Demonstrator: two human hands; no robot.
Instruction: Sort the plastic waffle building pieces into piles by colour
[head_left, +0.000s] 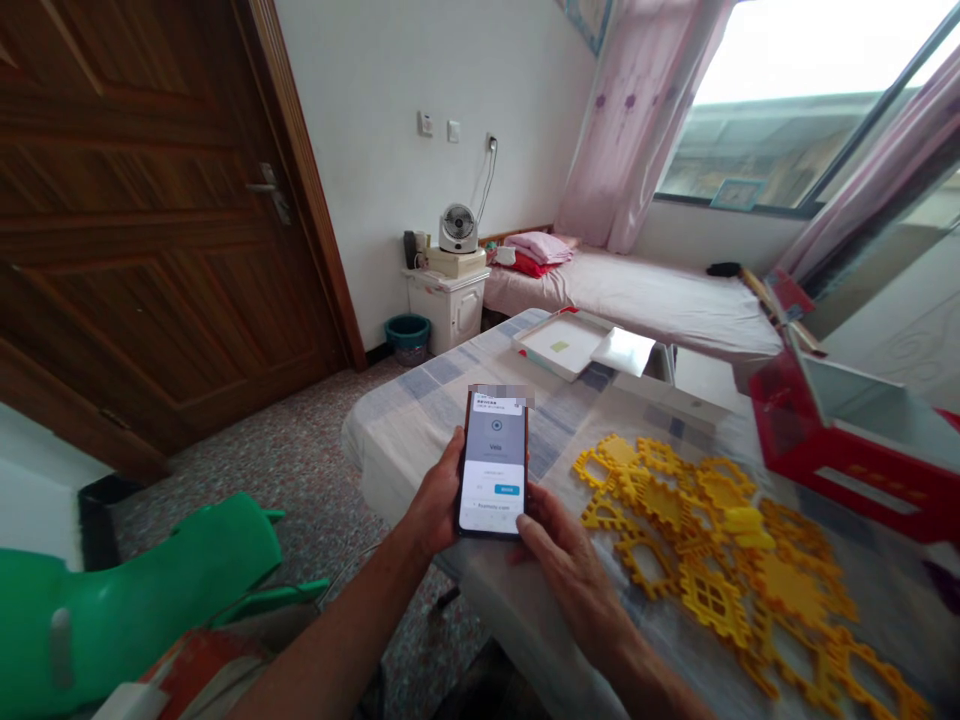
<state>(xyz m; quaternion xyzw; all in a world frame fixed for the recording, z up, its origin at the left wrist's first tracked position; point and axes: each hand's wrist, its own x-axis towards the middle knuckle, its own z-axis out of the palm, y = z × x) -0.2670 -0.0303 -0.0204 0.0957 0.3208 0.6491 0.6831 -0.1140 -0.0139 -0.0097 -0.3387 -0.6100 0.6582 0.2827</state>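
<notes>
A smartphone with a lit screen is held upright between both hands, just over the near edge of the table. My left hand grips its left side, the fingers going behind it and out of sight. At the lower right corner, the thumb of my right hand touches the screen, while its other fingers curl around the phone's right edge. To the right of the phone, a loose pile of yellow plastic interlocking pieces lies on the table; several have toothed edges and cut-out middles.
The table wears a checked cloth under a clear cover. A shallow white box lid and a red box stand on it. A green plastic chair is at the left. Behind are a bed, a fan and a bin.
</notes>
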